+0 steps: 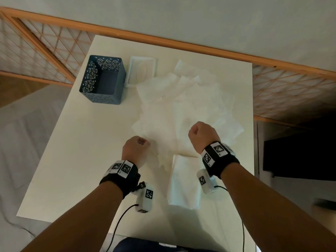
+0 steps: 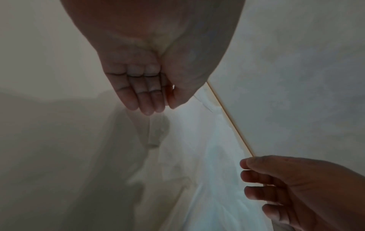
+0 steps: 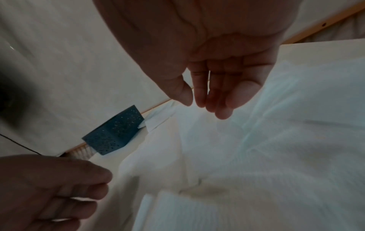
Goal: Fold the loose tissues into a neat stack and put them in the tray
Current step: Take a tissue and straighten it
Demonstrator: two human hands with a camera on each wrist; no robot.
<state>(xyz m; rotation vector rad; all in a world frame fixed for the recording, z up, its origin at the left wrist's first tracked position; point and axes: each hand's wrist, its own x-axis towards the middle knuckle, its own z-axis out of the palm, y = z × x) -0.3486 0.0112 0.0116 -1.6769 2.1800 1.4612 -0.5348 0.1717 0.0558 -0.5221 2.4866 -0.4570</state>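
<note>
Loose tissues (image 1: 183, 106) lie spread across the far right of the white table (image 1: 72, 160); one folded tissue (image 1: 184, 180) lies near, between the wrists. The left hand (image 1: 135, 149) pinches a sheet's edge; the right hand (image 1: 202, 136) hangs just above the sheets with fingers relaxed, gripping nothing. Folding has barely begun, I judge. Next the right hand must take a matching corner. The blue perforated tray (image 1: 102, 80) waits far left, beside a white lid (image 1: 142, 70).

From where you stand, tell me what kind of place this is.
Probably a room in a home, not a workshop: a plain white table by a pale wall, orange-framed lattice panels beside it, and household things on top, loose tissues and a blue perforated tray.
</note>
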